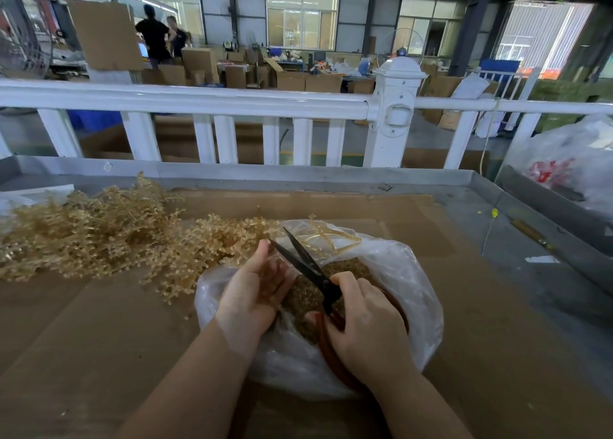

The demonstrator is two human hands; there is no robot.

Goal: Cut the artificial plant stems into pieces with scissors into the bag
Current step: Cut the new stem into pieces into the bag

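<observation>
Stems: pale gold artificial plant stems (99, 236) heaped on the left half of the table, the heap's right end reaching the bag mouth; a few sprigs lie over the bag's far rim.
Bag: clear plastic bag (408, 272) at centre near edge, mouth open upward, holding a mass of cut golden pieces (308, 297).
Left hand: left hand (252, 292) at the bag's left rim, fingers curled round a small bunch of stems, thumb pointing away from the person.
Right hand: right hand (368, 322) wrapped round the red handles of the scissors (308, 262), over the bag.
Blades: dark, parted in a narrow V, tips pointing away and left, just beside the left thumb.
Table: brown cardboard sheet (464, 306) over a metal tray table (497, 193) with a raised lip at back and right; bare cardboard right of the bag and along the near edge.
Beyond: white railing (232, 100) behind the table; another plastic bag (570, 160) at far right.
</observation>
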